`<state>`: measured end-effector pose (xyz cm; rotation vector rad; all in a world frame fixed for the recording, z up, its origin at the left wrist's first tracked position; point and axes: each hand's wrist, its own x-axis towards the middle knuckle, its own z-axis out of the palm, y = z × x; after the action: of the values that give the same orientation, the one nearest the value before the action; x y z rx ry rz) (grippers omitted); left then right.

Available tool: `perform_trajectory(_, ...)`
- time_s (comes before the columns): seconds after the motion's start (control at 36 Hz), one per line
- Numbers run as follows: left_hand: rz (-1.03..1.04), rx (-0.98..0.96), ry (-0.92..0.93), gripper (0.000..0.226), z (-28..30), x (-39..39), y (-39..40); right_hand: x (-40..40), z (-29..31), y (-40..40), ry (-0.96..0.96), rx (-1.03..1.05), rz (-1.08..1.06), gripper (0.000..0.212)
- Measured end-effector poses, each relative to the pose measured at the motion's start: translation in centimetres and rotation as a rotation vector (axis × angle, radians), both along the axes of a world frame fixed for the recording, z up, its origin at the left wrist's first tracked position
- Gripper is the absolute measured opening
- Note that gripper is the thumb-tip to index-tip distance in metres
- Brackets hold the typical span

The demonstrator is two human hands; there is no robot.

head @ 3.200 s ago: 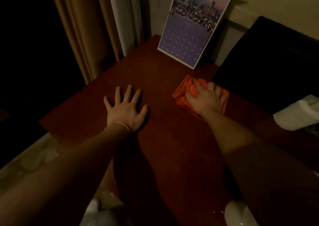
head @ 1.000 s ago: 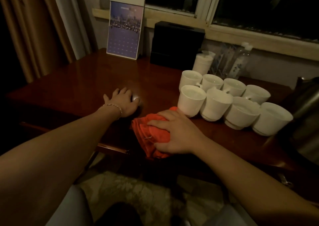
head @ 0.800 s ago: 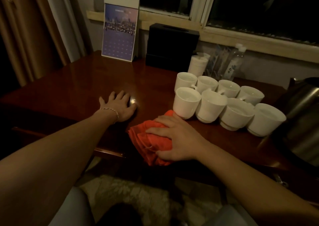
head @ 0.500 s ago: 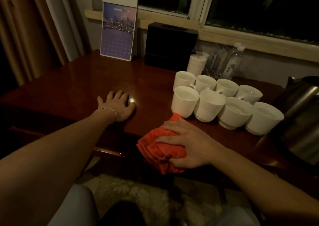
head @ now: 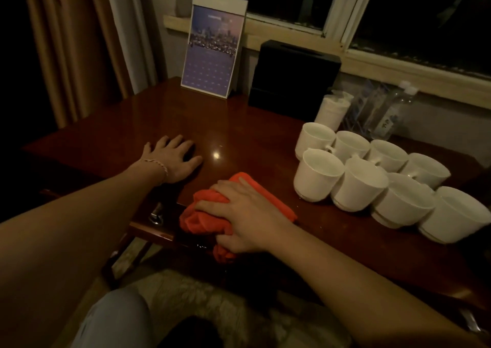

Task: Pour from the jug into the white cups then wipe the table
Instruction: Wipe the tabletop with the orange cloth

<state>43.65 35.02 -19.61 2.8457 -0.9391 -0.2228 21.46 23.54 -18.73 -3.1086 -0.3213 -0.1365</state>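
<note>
Orange-red crumpled cloth [head: 212,214] sits under the right hand [head: 247,217], at the near edge of the glossy dark red-brown wooden table [head: 239,135]. Fingers lie spread & fairly straight over the cloth, palm pressing it down; thumb runs along the near side. Part of the cloth hangs off the table edge below the hand, and a flat corner pokes out to the right of the wrist.

Left hand [head: 175,159] rests flat on the tabletop, palm down, fingers apart, holding nothing; thin beaded bracelet [head: 156,163] on the wrist. It's near the cloth but not touching it.

To the right of the cloth, w/ a gap of bare wood, stand eight white ceramic cups [head: 318,177] in two rows of four, upright, packed rim to rim. Can't tell what's inside them.

Behind the cups: stack of white paper cups in a clear wrap [head: 332,108], clear plastic bottles w/ white caps [head: 393,111]. A black rectangular box [head: 292,76] stands against the wall under the window sill, and left of it a purple desk calendar w/ a city skyline photo [head: 212,47]. Tan curtain [head: 79,42] hangs at far left. Patterned carpet [head: 199,302] shows below the table edge.
</note>
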Motion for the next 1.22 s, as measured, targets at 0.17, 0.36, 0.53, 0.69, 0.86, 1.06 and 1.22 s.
perform_trajectory(0.17, 0.01, 0.001, 0.001, 0.073, -0.1, 1.6, 0.2, 3.2, 1.2, -2.0, 0.028, 0.3, -0.076, 0.071)
perform_trajectory(0.36, 0.025, -0.021, 0.003, 0.071, -0.4, 3.0, -1.4, 6.7, 0.6, -6.1, -0.03, 0.389, -0.373, 0.072)
perform_trajectory(0.53, 0.008, -0.066, 0.042, 0.071, 0.0, 5.0, -4.9, 10.5, 0.2, -9.8, -0.157, 0.354, -0.592, 0.073)
perform_trajectory(0.69, -0.044, -0.115, 0.088, 0.068, 0.4, 7.6, -9.7, 15.0, 0.6, -14.1, -0.209, 0.254, -0.82, 0.062)
perform_trajectory(0.86, -0.093, -0.046, 0.068, 0.069, -0.3, 8.9, -11.1, 17.2, 0.3, -13.2, -0.225, 0.097, -1.004, 0.059)
perform_trajectory(1.06, -0.153, 0.018, 0.102, 0.067, 0.0, 9.1, -9.5, 13.8, 0.6, -8.9, -0.179, 0.213, -0.898, 0.066)
perform_trajectory(1.22, -0.193, 0.077, 0.132, 0.066, 0.4, 7.5, -6.7, 12.1, 1.7, -5.7, -0.038, 0.253, -0.895, 0.072)
